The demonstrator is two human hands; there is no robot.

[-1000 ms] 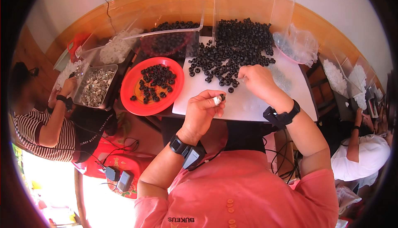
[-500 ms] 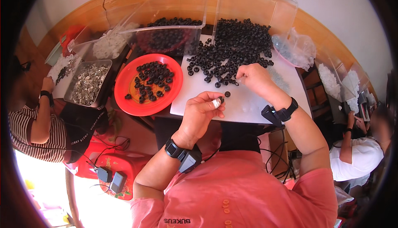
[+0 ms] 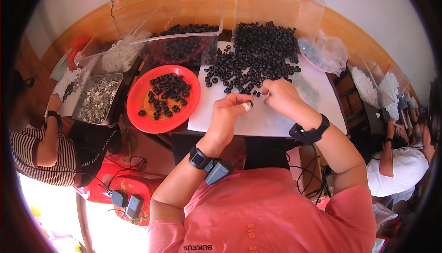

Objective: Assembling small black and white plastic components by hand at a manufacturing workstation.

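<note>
My left hand (image 3: 226,115) is closed above the near part of a white board (image 3: 207,115). Between its thumb and forefinger it pinches a small black ring-shaped part (image 3: 251,103), partly hidden by the thumb, which has something white at its tip. To the right, my right hand (image 3: 282,97) is closed in a pinch at the near edge of a heap of black ring-shaped parts (image 3: 258,46). Its fingertips point down toward the board; what they hold, if anything, I cannot make out. The two hands are close but apart.
A red plate (image 3: 138,80) bearing black parts stands left of the board. Beyond are clear plastic bins (image 3: 184,35); a metal tray (image 3: 99,101) holds small metallic pieces. Tiny clear pieces (image 3: 306,89) lie right of my right hand, near a plastic bag (image 3: 329,55). People work at both sides.
My left hand has risen and turned, bringing its pinched fingers closer to my right hand. My right hand stays at the heap's near edge, slightly lower. The view has shifted a little.
</note>
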